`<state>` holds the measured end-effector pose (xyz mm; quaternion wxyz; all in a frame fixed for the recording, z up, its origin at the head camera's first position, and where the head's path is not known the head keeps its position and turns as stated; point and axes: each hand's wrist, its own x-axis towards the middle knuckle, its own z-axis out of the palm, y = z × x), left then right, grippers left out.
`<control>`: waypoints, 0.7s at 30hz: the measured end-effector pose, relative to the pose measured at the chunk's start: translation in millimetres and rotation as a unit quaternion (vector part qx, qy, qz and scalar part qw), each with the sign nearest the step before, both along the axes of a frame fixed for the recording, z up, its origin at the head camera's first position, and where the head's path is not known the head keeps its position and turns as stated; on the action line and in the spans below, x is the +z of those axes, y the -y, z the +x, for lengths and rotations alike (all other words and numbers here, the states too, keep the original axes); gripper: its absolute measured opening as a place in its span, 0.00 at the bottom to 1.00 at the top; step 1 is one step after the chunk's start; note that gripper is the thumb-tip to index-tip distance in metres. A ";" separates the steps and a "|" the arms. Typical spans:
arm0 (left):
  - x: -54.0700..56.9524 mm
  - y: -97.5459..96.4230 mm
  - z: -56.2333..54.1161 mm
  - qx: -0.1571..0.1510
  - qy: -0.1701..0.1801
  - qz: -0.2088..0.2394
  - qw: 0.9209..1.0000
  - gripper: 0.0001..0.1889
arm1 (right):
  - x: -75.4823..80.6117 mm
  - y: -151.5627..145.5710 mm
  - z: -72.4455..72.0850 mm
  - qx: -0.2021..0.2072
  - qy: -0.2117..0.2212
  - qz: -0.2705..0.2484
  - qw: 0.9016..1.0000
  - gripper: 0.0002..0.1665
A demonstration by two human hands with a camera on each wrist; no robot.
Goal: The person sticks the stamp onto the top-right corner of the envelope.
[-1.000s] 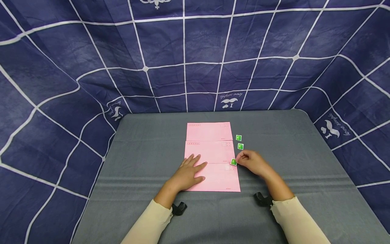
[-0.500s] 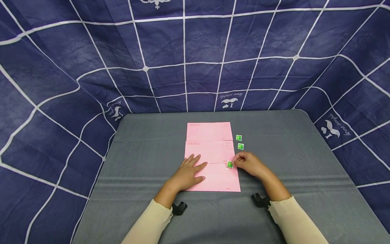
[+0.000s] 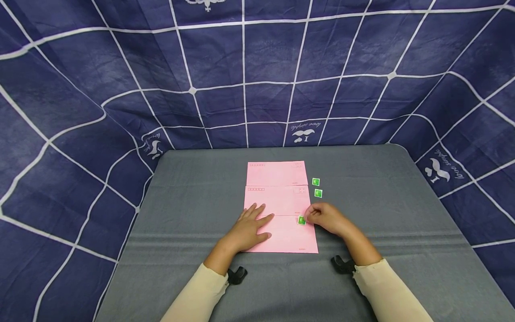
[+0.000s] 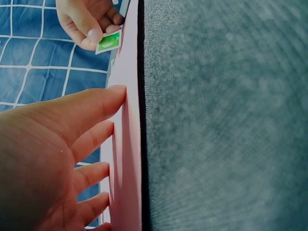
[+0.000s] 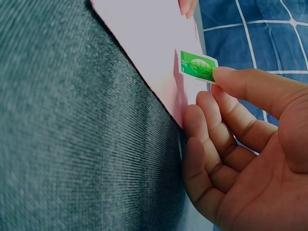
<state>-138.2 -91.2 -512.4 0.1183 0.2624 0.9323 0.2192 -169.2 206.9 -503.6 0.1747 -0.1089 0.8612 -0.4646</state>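
Between thumb and forefinger my right hand (image 3: 327, 217) pinches a small green postage stamp (image 5: 196, 66) with a white border and a globe picture. The stamp is over the upper right corner of the nearest pink envelope (image 3: 281, 239), by its printed squares. Spread fingers of my left hand (image 3: 245, 230) rest on the left part of that envelope and reach onto the middle pink envelope (image 3: 273, 201). The far pink envelope (image 3: 275, 174) lies beyond, all in one column. In the left wrist view the stamp looks tilted, its lower edge close to the paper.
Two more green stamps, a farther stamp (image 3: 315, 182) and a nearer stamp (image 3: 318, 193), lie just right of the envelopes. Grey cloth covers the table (image 3: 193, 192). A blue curtain (image 3: 217, 58) with white lines encloses its back and sides.
My right hand has carried the stamp left and slightly nearer, from the envelopes' right edge to over the nearest envelope's corner. The left hand has stayed in place.
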 end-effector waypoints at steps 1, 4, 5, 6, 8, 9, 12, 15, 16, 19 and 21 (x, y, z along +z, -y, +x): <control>-0.1 0.1 0.1 0.000 0.000 0.000 1.000 0.31 | -0.4 0.4 -0.2 0.002 0.001 0.001 1.000 0.04; 0.5 0.2 0.2 0.001 0.002 0.001 1.000 0.31 | -1.3 1.0 -0.9 0.002 0.005 0.002 1.000 0.04; 0.7 0.2 0.3 0.001 0.004 0.000 1.000 0.31 | -1.6 1.1 -1.1 0.001 0.008 0.003 1.000 0.04; 0.8 0.2 0.3 0.001 0.004 0.001 1.000 0.31 | -1.6 1.3 -1.3 0.002 0.007 0.004 1.000 0.04; 1.0 0.2 0.4 0.002 0.004 0.001 1.000 0.31 | -2.3 1.5 -2.0 0.004 0.003 0.009 1.000 0.04; 0.8 0.2 0.4 0.001 0.004 0.002 1.000 0.30 | -2.5 1.7 -2.2 0.004 0.001 0.012 1.000 0.03; 0.2 0.2 0.4 0.001 0.003 0.005 1.000 0.30 | -4.0 2.4 -2.9 0.005 -0.004 0.018 1.000 0.03; 0.9 0.1 0.5 0.001 0.005 0.006 1.000 0.31 | -4.9 3.0 -3.2 0.007 -0.008 0.021 1.000 0.02; 1.2 0.1 0.6 0.001 0.006 0.006 1.000 0.31 | -5.0 3.3 -3.2 0.008 -0.010 0.022 1.000 0.02; 2.0 0.1 0.7 0.003 0.008 0.006 1.000 0.31 | -4.7 4.2 -3.2 0.008 -0.013 0.026 1.000 0.03; 1.8 0.2 0.7 0.003 0.008 0.007 1.000 0.30 | -4.6 5.0 -3.4 0.006 -0.012 0.027 1.000 0.04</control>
